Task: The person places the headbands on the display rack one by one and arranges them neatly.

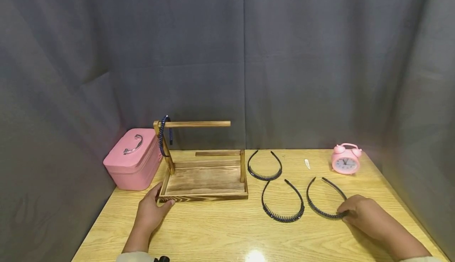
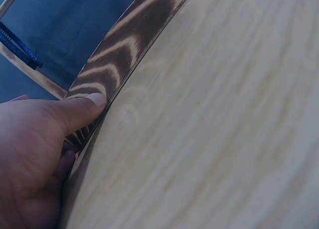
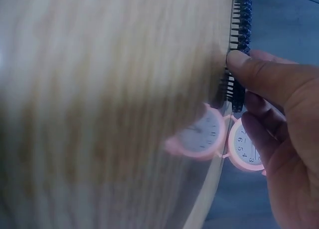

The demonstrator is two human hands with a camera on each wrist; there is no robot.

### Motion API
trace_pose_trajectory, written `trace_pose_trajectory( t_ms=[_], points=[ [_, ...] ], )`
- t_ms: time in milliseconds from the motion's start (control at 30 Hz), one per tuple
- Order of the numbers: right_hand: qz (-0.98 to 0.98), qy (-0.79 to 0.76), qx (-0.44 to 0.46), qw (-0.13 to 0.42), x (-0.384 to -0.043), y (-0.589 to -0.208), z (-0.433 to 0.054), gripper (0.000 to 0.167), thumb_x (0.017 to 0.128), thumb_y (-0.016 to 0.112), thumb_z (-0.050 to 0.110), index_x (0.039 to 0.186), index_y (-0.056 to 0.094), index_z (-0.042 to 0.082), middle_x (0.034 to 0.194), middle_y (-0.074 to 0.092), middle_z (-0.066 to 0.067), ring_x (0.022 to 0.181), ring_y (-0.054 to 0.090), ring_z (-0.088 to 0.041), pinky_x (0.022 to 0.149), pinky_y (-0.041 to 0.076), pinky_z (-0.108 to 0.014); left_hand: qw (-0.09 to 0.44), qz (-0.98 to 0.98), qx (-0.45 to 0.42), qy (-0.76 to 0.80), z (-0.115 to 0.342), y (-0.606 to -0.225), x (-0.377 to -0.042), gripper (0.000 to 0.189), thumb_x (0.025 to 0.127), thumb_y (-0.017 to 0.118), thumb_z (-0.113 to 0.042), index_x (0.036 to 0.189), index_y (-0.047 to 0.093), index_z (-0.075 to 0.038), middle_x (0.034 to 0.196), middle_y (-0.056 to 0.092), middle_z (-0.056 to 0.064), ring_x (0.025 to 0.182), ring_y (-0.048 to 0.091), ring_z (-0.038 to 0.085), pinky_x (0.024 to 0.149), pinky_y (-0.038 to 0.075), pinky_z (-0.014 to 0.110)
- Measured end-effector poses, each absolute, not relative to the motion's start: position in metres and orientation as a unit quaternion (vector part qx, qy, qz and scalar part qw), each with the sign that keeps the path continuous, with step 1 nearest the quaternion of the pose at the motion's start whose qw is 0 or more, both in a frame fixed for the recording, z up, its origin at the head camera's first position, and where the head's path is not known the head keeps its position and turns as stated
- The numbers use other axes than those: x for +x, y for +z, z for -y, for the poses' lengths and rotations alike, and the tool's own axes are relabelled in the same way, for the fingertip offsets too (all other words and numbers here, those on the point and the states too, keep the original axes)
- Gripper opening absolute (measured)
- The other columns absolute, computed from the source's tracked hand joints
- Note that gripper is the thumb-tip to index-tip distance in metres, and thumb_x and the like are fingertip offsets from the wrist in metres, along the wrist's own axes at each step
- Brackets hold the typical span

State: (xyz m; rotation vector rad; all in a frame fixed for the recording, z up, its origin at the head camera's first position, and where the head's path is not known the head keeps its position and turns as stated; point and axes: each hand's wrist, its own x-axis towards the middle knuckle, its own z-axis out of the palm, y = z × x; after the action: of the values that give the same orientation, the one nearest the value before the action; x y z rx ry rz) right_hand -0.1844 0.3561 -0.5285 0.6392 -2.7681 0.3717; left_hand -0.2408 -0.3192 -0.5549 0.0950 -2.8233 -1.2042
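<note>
My left hand grips the near left corner of a wooden stand, its thumb pressed along the dark-grained front wall. From the stand's upper bar hangs one dark blue toothed headband, close to the left post. At the right, my right hand pinches the side of another dark headband between thumb and fingers; its teeth show in the right wrist view. Two more dark headbands lie between stand and right hand: a nearer headband and a farther headband.
Behind the left hand stands a pink case with a silver handle. A pink alarm clock is at the back right, with a small pale hair clip left of it. Grey curtains enclose the wooden table.
</note>
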Motion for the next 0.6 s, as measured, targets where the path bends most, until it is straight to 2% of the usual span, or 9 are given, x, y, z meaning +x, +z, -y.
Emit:
trace_pose_trajectory(
  t_ms=[67, 167, 267, 400, 500, 600],
  points=[
    [0.951, 0.129, 0.238, 0.152, -0.185, -0.53, -0.357, 0.031, 0.072, 0.097, 0.007, 0.089, 0.081, 0.028, 0.095, 0.073, 0.015, 0.092, 0.069, -0.006, 0.08, 0.065, -0.036, 0.037, 0.92, 0.03, -0.389, 0.319, -0.555, -0.241, 0.09, 0.101, 0.081, -0.033, 0.172, 0.032, -0.008, 0.166, 0.044, 0.032, 0.146, 0.052, 0.055, 0.115, 0.051, 0.067],
    [0.952, 0.142, 0.228, 0.145, -0.184, -0.529, -0.354, 0.027, 0.077, 0.095, 0.009, 0.09, 0.081, 0.027, 0.095, 0.073, 0.015, 0.09, 0.068, -0.005, 0.078, 0.064, -0.034, 0.039, 0.92, 0.029, -0.389, 0.32, -0.556, -0.242, 0.09, 0.101, 0.081, -0.033, 0.172, 0.032, -0.009, 0.166, 0.045, 0.032, 0.146, 0.053, 0.055, 0.115, 0.051, 0.068],
    [0.963, 0.171, 0.171, 0.118, -0.18, -0.523, -0.348, 0.018, 0.089, 0.09, 0.014, 0.1, 0.08, 0.025, 0.103, 0.075, 0.012, 0.096, 0.071, -0.008, 0.08, 0.066, -0.035, 0.04, 0.92, 0.029, -0.388, 0.319, -0.555, -0.243, 0.09, 0.101, 0.081, -0.034, 0.172, 0.032, -0.009, 0.165, 0.045, 0.032, 0.145, 0.053, 0.055, 0.115, 0.051, 0.068],
    [0.959, 0.234, 0.093, 0.129, -0.178, -0.515, -0.34, 0.011, 0.103, 0.079, 0.022, 0.113, 0.078, 0.019, 0.107, 0.079, 0.004, 0.102, 0.074, -0.019, 0.079, 0.064, -0.041, 0.046, 0.922, 0.028, -0.384, 0.319, -0.555, -0.244, 0.089, 0.101, 0.081, -0.034, 0.172, 0.033, -0.009, 0.164, 0.046, 0.032, 0.144, 0.054, 0.055, 0.115, 0.051, 0.067],
    [0.948, 0.29, 0.041, 0.123, -0.179, -0.51, -0.336, 0.022, 0.111, 0.068, 0.033, 0.12, 0.074, 0.014, 0.112, 0.081, -0.006, 0.104, 0.072, -0.019, 0.08, 0.061, -0.039, 0.049, 0.922, 0.026, -0.384, 0.319, -0.555, -0.243, 0.089, 0.101, 0.081, -0.032, 0.172, 0.033, -0.007, 0.164, 0.047, 0.032, 0.145, 0.054, 0.054, 0.115, 0.051, 0.067],
    [0.932, 0.347, -0.001, 0.101, -0.182, -0.508, -0.333, 0.034, 0.114, 0.06, 0.04, 0.125, 0.072, 0.011, 0.12, 0.081, -0.012, 0.106, 0.071, -0.008, 0.082, 0.06, -0.028, 0.049, 0.921, 0.025, -0.387, 0.319, -0.556, -0.242, 0.089, 0.101, 0.081, -0.032, 0.172, 0.033, -0.007, 0.164, 0.047, 0.032, 0.146, 0.054, 0.053, 0.116, 0.051, 0.067]
  ],
)
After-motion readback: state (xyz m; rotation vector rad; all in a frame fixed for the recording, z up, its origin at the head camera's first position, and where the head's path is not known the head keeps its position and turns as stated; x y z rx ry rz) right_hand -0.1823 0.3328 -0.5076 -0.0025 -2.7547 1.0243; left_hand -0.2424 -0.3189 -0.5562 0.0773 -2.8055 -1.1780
